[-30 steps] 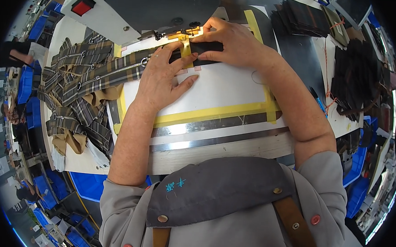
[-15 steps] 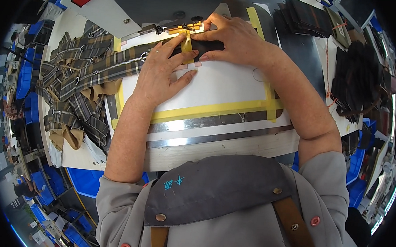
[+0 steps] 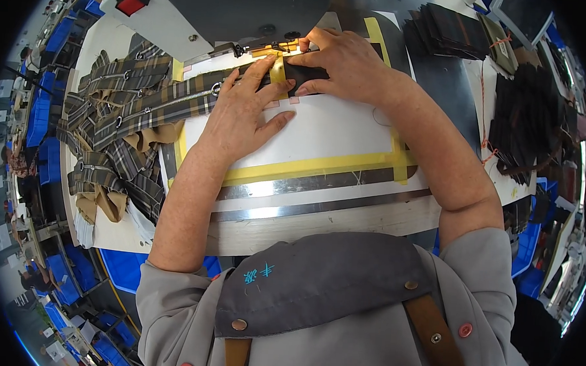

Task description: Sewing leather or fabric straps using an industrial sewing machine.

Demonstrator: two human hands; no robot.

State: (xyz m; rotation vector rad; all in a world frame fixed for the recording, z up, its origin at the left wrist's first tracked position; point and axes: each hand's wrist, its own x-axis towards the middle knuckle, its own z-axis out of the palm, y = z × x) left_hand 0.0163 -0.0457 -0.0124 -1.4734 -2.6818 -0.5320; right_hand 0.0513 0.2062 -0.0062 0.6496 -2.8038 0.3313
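Observation:
At the sewing machine [image 3: 249,12], my left hand [image 3: 243,117] lies with its fingers stretched over the right end of a plaid fabric strip with a metal zipper [image 3: 171,100]. Its thumb rests apart on the white work surface [image 3: 322,135]. My right hand [image 3: 352,67] bends round a dark fabric piece [image 3: 305,74], thumb on the near edge and fingers on the far side close to the lit needle area. A yellow strip [image 3: 278,68] stands between the two hands. The machine head and my fingers hide the needle and the stitching.
More plaid zippered pieces [image 3: 123,81] are heaped on the table at left. Stacked dark pieces [image 3: 447,32] lie at the far right, with a bundle of black pieces [image 3: 528,122] nearer. Yellow tape [image 3: 307,168] borders the work surface. Blue bins [image 3: 119,267] stand below.
The view has shifted slightly, showing more of the machine head. My left fingers have moved a little relative to the yellow strip; my right hand keeps nearly the same pose on the dark fabric.

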